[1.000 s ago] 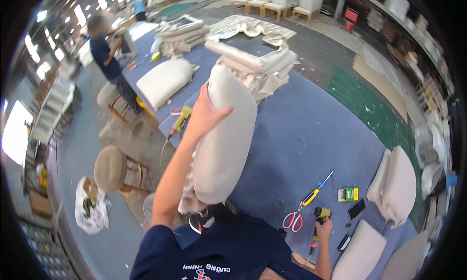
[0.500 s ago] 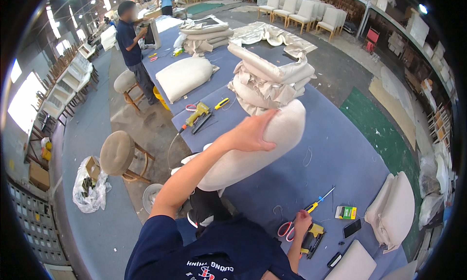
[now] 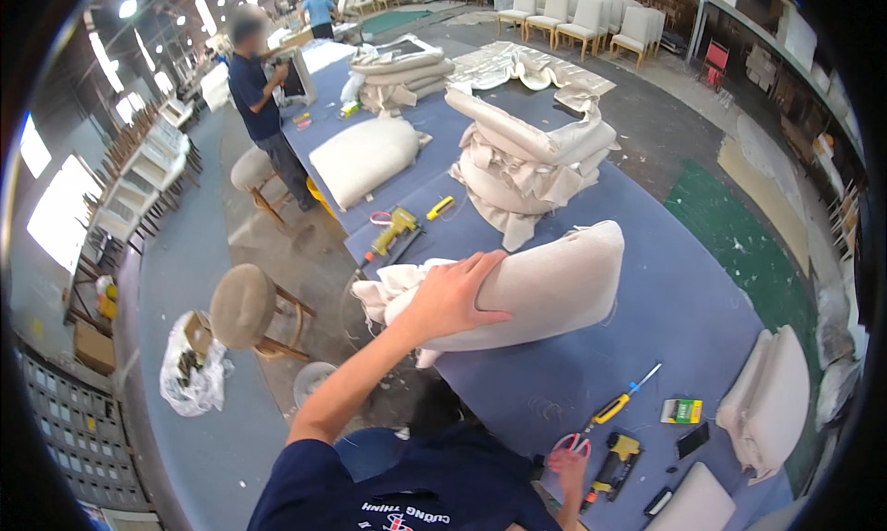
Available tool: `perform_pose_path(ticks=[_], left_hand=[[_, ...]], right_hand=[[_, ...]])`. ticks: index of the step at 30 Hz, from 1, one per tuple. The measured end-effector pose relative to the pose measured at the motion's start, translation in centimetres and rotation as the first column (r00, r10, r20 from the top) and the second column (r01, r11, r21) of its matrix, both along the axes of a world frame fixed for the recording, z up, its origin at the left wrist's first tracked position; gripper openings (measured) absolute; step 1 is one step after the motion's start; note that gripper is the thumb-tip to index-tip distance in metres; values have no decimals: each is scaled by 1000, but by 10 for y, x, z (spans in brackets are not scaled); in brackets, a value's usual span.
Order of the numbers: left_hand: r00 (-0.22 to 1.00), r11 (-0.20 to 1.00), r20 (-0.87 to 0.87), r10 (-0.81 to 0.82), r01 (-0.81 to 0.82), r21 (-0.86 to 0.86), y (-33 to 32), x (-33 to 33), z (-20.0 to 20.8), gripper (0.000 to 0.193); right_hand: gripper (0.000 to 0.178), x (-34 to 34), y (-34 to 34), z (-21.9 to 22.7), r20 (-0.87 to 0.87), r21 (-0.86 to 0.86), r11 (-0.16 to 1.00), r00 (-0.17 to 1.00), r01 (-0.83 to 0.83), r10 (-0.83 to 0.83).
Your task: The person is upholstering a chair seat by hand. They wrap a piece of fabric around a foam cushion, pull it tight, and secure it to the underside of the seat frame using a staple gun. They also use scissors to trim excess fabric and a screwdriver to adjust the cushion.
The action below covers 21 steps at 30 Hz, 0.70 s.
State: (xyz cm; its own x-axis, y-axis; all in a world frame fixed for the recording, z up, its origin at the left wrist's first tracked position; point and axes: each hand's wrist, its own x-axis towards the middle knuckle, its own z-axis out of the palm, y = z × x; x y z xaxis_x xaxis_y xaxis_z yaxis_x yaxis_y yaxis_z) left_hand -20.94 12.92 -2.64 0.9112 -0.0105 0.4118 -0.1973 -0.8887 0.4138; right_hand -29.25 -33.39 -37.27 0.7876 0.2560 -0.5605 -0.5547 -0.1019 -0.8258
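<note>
My left hand presses over an upholstered beige cushion, thumb spread across its near face and fingers over its upper edge. The cushion stands tilted on its side on the blue-covered table, with loose gathered fabric at its left end. At the near edge, my right hand is blurred by motion at the red-handled scissors; whether it grips them is unclear. Just beyond lies a yellow-handled screwdriver. A yellow-and-black staple gun rests to the right of that hand.
Stacked cushion covers stand beyond the cushion. Another staple gun lies at the table's left edge. A green-and-yellow box, a phone and more cushions are at right. A round stool stands left; a co-worker works farther off.
The cushion has turned and lowered toward the table, its far end shifting right, with my left hand still on it. My right hand has moved from the screwdriver's handle end to the scissors' handles.
</note>
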Motion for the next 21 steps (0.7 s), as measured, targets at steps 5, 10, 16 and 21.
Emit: perform_pose_path(ticks=[5, 10, 16, 21], left_hand=[[997, 997, 7, 73, -73, 0, 36, -5, -9, 82], [996, 995, -24, 88, -89, -46, 63, -24, -17, 84], [999, 994, 52, -12, 17, -111, 93, -40, -32, 74], [1000, 970, 25, -17, 22, -241, 128, 11, -32, 72]], right_hand=[[31, 81, 84, 55, 147, 172, 977, 977, 127, -153], [48, 135, 147, 25, -128, 372, 862, 939, 344, -319], [56, 202, 268, 21, -379, 574, 641, 860, 509, -343], [61, 187, 260, 1, -325, 411, 659, 776, 630, -540]])
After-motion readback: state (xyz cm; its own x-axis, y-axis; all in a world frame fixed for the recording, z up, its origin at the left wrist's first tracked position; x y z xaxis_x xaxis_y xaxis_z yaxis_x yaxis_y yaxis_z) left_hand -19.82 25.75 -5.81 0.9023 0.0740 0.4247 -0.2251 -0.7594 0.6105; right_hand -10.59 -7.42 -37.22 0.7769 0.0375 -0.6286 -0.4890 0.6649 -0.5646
